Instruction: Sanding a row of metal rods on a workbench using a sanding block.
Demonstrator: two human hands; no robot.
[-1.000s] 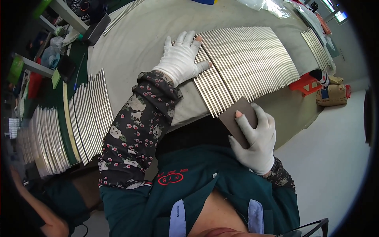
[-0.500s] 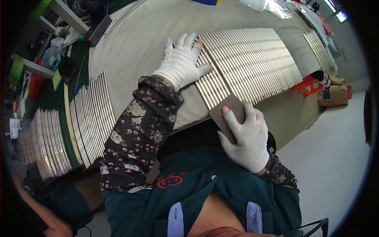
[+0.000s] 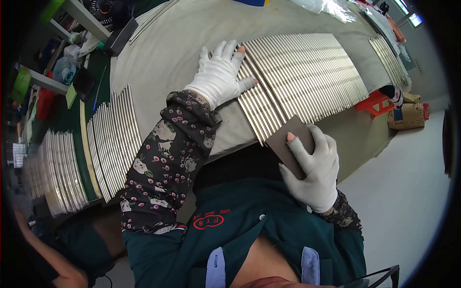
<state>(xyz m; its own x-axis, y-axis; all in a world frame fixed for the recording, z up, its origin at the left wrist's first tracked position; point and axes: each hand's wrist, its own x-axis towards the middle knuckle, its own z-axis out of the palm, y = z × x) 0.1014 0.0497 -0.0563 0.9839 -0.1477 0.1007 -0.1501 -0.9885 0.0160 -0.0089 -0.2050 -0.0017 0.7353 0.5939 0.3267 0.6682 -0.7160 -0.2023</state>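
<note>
A broad row of shiny metal rods point(image 3: 307, 72) lies side by side on the cloth-covered table. My left hand point(image 3: 216, 79), in a white glove with some bare fingertips, rests on the row's left edge with fingers and thumb spread. Beneath it, several rods point(image 3: 255, 108) sit slightly apart from the main group. At the near ends of the rods, my right hand point(image 3: 314, 173), also gloved, grips a flat grey-brown rectangular pad point(image 3: 287, 146), which looks like a sanding pad. The pad's far edge touches or overlaps the rod ends; I cannot tell which.
More rods point(image 3: 113, 144) lie at the left, beside wrapped bundles of rods point(image 3: 65, 173). Another batch of rods point(image 3: 388, 60) is at the far right. A red stool point(image 3: 376, 104) and a brown sack point(image 3: 408, 116) stand beyond the table's right edge. A co-worker's arm point(image 3: 53, 254) shows at lower left.
My right hand has slid the pad to the right along the near rod ends, uncovering the ends of the left rods. My left hand stays almost where it was.
</note>
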